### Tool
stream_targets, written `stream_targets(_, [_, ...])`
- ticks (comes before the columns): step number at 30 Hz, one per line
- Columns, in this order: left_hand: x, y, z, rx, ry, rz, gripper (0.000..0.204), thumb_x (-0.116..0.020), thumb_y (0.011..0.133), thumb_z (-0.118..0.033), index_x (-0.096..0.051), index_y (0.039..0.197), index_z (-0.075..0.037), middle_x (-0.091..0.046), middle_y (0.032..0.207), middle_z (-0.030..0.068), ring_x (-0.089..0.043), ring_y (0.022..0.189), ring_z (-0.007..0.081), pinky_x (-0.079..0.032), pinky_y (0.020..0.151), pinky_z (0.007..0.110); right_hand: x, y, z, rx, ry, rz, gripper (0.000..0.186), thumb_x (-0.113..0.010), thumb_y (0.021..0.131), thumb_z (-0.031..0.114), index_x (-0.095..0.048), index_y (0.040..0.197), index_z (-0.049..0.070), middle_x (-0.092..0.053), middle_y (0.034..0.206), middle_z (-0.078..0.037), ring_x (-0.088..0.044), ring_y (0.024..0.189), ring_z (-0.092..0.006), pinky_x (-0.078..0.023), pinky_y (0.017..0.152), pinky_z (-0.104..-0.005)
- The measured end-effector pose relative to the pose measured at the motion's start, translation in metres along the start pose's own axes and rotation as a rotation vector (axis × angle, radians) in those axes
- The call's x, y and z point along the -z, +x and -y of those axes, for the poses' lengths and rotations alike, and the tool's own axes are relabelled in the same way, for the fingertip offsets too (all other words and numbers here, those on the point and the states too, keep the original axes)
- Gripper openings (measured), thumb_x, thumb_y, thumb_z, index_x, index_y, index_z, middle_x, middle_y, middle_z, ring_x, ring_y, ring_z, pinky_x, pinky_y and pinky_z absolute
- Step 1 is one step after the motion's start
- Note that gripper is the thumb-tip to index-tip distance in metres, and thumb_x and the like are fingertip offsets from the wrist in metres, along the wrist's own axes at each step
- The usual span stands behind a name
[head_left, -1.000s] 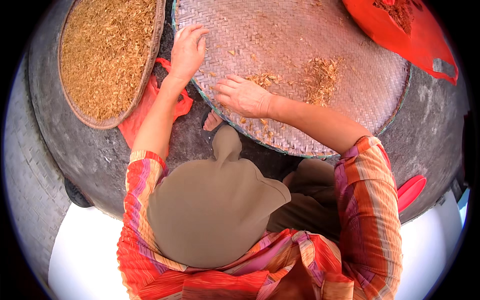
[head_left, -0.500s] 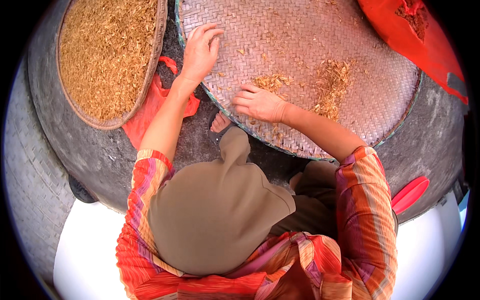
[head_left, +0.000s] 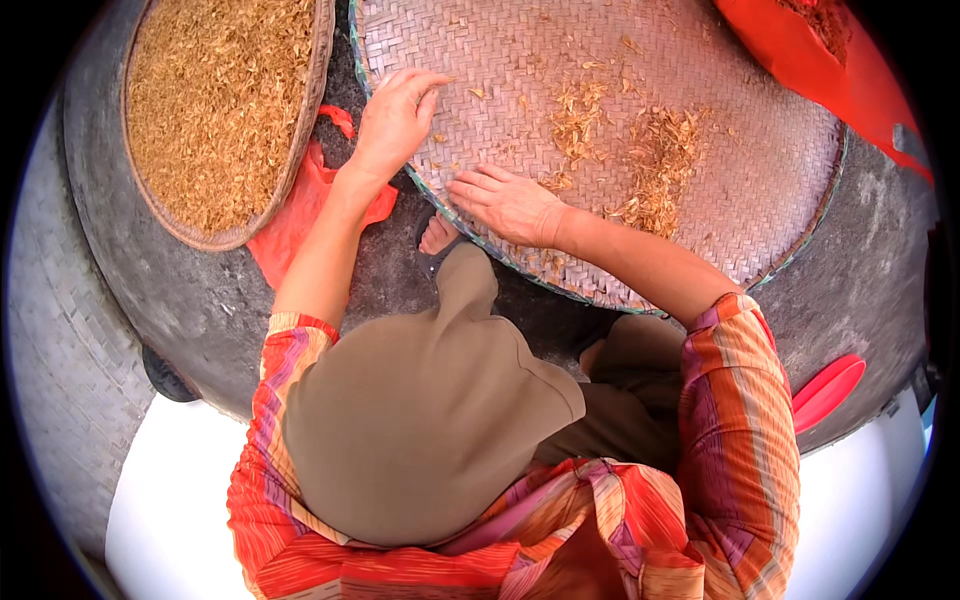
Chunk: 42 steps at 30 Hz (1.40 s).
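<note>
A large round woven bamboo tray (head_left: 760, 190) lies ahead of me, with dry golden-brown flakes (head_left: 655, 180) in a streak and a looser patch on its weave. Over the tray's left rim is my left hand (head_left: 395, 122), fingers stretched to the right and thumb apart, with nothing visible in it. My right hand (head_left: 512, 207) rests palm down at the tray's near left part, its fingers extended and nothing in its grasp. A few scattered flakes lie around both hands.
At the far left stands a second round tray (head_left: 312, 130) filled with similar flakes. A red plastic bag (head_left: 300, 215) lies between the trays. Reddish material sits in a red bag (head_left: 800, 70) at the far right. A pink-red oval object (head_left: 830, 392) lies at the right on grey ground.
The small patch of flakes by my right hand now lies farther away and more spread. My right hand has shifted slightly left and flattened. My left hand's fingers have straightened a little.
</note>
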<state>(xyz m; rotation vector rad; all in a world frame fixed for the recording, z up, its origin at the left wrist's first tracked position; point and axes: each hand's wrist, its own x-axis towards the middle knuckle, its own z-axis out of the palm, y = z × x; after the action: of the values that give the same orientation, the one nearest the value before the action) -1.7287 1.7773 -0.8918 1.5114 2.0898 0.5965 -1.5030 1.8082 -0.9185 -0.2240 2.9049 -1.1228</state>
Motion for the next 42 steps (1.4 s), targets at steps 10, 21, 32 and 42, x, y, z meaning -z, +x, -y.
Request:
stream_targets(10, [-0.002, -0.002, 0.002, -0.018, -0.056, -0.021, 0.018, -0.058, 0.086, -0.007, -0.068, 0.101, -0.008, -0.065, 0.104, 0.0097, -0.06, 0.1, 0.0301, -0.048, 0.087, 0.038, 0.052, -0.039, -0.033, 0.151, -0.03, 0.389, 0.019, -0.059, 0.079, 0.019, -0.063, 0.093, 0.007, -0.057, 0.106, -0.006, -0.051, 0.114, -0.0217, -0.037, 0.106, -0.0386])
stream_targets(21, [0.002, 0.003, 0.008, 0.055, 0.003, -0.013, 0.023, -0.057, 0.089, -0.007, -0.066, 0.109, -0.008, -0.064, 0.113, 0.0101, -0.058, 0.109, 0.0291, -0.046, 0.094, 0.037, 0.007, 0.031, -0.019, -0.005, -0.18, -0.034, 0.047, -0.048, 0.088, 0.018, -0.05, 0.133, 0.006, -0.044, 0.142, -0.008, -0.039, 0.133, -0.0238, -0.029, 0.112, -0.0411])
stream_targets(32, [0.011, -0.001, 0.022, 0.098, -0.007, -0.02, 0.021, -0.056, 0.089, -0.008, -0.067, 0.107, -0.008, -0.064, 0.113, 0.0099, -0.058, 0.108, 0.0299, -0.046, 0.094, 0.038, 0.087, -0.004, -0.059, -0.372, -0.371, 0.06, 0.042, -0.051, 0.088, 0.014, -0.055, 0.128, 0.006, -0.041, 0.145, -0.01, -0.034, 0.137, -0.0247, -0.023, 0.116, -0.0436])
stream_targets(42, [0.012, 0.012, 0.025, 0.082, -0.028, -0.151, 0.02, -0.057, 0.086, -0.006, -0.068, 0.103, -0.007, -0.065, 0.107, 0.0108, -0.058, 0.104, 0.0302, -0.046, 0.092, 0.038, 0.003, 0.079, -0.038, -0.104, -0.255, -0.075, 0.049, -0.045, 0.09, 0.019, -0.047, 0.135, 0.001, -0.043, 0.144, -0.011, -0.038, 0.134, -0.0247, -0.029, 0.112, -0.0394])
